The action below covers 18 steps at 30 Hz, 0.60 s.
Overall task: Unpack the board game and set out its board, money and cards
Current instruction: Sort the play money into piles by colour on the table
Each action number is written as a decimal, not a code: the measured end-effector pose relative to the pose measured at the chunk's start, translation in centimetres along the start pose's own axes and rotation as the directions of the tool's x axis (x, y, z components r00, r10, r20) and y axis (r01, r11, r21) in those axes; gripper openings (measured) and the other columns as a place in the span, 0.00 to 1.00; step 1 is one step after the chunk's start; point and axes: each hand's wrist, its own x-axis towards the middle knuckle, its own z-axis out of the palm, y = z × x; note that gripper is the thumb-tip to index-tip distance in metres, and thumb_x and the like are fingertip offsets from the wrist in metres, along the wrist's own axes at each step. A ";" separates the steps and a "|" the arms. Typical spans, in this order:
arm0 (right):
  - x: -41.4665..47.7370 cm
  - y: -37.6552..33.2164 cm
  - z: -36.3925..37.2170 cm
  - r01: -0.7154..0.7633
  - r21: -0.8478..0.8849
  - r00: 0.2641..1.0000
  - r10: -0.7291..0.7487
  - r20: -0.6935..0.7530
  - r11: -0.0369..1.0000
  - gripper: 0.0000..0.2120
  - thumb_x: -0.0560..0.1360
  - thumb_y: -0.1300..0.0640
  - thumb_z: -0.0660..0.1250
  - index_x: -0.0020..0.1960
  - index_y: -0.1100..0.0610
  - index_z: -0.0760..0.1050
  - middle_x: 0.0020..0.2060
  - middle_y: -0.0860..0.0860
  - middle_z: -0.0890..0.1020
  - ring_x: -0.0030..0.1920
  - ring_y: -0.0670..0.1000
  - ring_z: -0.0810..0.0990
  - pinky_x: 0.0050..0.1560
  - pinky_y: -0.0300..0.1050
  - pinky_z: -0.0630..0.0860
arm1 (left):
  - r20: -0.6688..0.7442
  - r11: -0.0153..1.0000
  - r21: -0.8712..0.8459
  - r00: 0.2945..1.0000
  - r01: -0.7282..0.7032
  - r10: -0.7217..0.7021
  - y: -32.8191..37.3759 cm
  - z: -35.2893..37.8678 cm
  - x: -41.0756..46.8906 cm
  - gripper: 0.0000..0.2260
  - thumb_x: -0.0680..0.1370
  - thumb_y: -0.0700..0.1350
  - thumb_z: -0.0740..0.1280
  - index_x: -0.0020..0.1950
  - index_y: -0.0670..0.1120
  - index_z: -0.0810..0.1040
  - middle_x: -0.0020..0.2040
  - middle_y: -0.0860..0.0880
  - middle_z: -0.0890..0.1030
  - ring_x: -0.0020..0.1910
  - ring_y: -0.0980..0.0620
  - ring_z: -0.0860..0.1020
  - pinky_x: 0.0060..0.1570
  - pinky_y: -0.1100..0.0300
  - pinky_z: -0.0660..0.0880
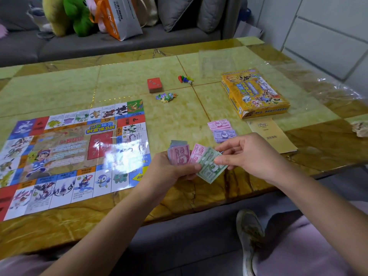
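Observation:
The colourful game board (65,154) lies unfolded on the left of the table. My left hand (169,168) holds a fanned stack of play money (180,154) above the table's near edge. My right hand (253,154) pinches the green notes (211,168) at the fan's right end. Two small piles lie just beyond: pink notes (219,124) and purple notes (225,135). A red deck of cards (154,84) sits mid-table, with cut-out figure cards (166,97) in front of it. The yellow game box (254,93) rests at the right.
Coloured pawns and a white die (186,79) lie beyond the deck. A tan instruction booklet (270,134) sits beside my right hand, and clear plastic wrap (217,63) lies behind the box. A grey sofa with plush toys and a bag (117,16) borders the far edge.

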 end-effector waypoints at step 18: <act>-1.5 0.3 -1.0 -0.130 0.166 0.986 0.110 0.123 0.978 0.11 0.68 0.69 0.74 0.46 0.57 0.80 0.29 0.50 0.83 0.29 0.43 0.80 0.30 0.34 0.76 | -0.035 0.992 -0.113 0.998 0.046 -0.051 -0.6 0.4 -0.2 0.08 0.70 0.35 0.72 0.48 0.37 0.80 0.42 0.44 0.85 0.43 0.48 0.84 0.37 0.65 0.80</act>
